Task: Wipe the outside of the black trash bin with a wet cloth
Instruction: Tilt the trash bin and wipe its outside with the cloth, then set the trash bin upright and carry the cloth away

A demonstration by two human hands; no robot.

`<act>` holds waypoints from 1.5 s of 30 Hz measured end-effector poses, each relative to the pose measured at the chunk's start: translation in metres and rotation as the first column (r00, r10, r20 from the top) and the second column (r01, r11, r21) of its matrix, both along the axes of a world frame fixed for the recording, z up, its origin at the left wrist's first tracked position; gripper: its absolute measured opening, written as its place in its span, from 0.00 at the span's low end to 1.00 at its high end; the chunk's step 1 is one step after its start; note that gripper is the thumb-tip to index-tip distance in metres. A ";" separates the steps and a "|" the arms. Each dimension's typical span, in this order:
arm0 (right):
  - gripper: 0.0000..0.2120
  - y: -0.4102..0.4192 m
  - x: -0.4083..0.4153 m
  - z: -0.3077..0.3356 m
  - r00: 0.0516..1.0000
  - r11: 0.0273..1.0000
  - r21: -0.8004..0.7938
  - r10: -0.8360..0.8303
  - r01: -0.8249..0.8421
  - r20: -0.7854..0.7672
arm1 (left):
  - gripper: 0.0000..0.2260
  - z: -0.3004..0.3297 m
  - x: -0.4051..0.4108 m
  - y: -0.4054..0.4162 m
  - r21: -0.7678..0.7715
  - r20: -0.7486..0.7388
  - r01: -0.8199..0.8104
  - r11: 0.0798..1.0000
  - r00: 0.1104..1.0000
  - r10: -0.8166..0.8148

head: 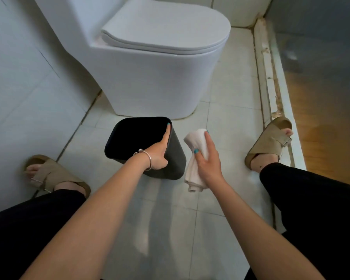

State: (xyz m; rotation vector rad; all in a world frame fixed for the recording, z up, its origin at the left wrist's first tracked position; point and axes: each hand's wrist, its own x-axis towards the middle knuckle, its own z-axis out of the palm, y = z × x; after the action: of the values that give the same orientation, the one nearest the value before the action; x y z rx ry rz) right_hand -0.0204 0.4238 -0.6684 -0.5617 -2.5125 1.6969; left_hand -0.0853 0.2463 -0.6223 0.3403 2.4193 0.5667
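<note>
The black trash bin [176,158] stands on the white tiled floor just in front of the toilet, its open top facing up. My left hand [160,152] grips the bin's near right rim, with fingers reaching inside along the edge. A bunched white cloth [196,142] hangs beside the bin's right wall, and my right hand [207,158] holds it around the middle. Whether the cloth touches the bin's side I cannot tell. Its lower end dangles near the floor.
A white toilet [156,73] with its lid closed stands directly behind the bin. A tiled wall [28,77] runs along the left. A raised, stained threshold [269,77] borders the right, with wooden floor beyond. My sandalled feet [49,174] [271,142] flank the bin.
</note>
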 end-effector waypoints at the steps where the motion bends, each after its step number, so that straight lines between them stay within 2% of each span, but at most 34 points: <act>1: 0.30 -0.002 -0.003 0.001 1.000 1.000 0.009 0.010 -0.010 -0.006 | 0.51 -0.002 -0.006 0.002 -0.027 0.002 0.013 1.000 1.000 -0.013; 5: 0.31 -0.012 -0.017 0.005 0.998 0.999 0.032 0.045 -0.044 -0.044 | 0.49 -0.003 -0.028 0.012 -0.085 0.014 0.046 0.995 0.999 -0.045; 15: 0.32 -0.016 -0.065 0.018 0.992 0.998 0.048 0.051 -0.046 -0.116 | 0.48 -0.004 -0.077 0.030 -0.103 -0.019 0.015 0.995 1.000 -0.017; 18: 0.32 -0.011 -0.079 0.018 0.993 0.999 0.046 0.034 -0.029 -0.114 | 0.48 0.002 -0.086 0.035 -0.100 -0.083 -0.003 0.995 0.997 -0.005; 23: 0.32 0.001 -0.092 0.011 0.994 0.999 0.052 0.004 0.001 -0.106 | 0.49 -0.003 -0.109 0.039 -0.116 -0.284 0.019 0.993 0.957 -0.051; 26: 0.32 0.005 -0.098 0.003 0.997 1.000 0.028 -0.005 0.007 -0.078 | 0.49 -0.012 -0.124 0.038 0.034 -0.348 -0.006 0.999 0.937 0.018; 29: 0.33 0.007 -0.103 -0.002 0.997 1.000 0.004 -0.023 0.023 -0.068 | 0.48 -0.018 -0.128 0.040 0.256 -0.297 -0.042 0.966 0.947 0.120; 34: 0.33 0.013 -0.108 -0.013 0.995 0.998 -0.039 -0.057 0.054 -0.085 | 0.47 -0.037 -0.131 0.048 0.446 -0.266 -0.050 0.893 0.946 0.186; 45: 0.34 0.010 -0.124 -0.012 0.989 0.998 -0.059 -0.046 0.038 -0.139 | 0.48 -0.029 -0.157 0.033 0.609 -0.202 -0.054 0.792 0.954 0.220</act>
State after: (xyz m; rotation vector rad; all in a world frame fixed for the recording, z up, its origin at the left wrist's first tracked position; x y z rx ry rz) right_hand -0.1443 0.4338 -0.6801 -0.4778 -2.3475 1.7315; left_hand -0.2424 0.2796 -0.6509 0.5279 2.4688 1.4515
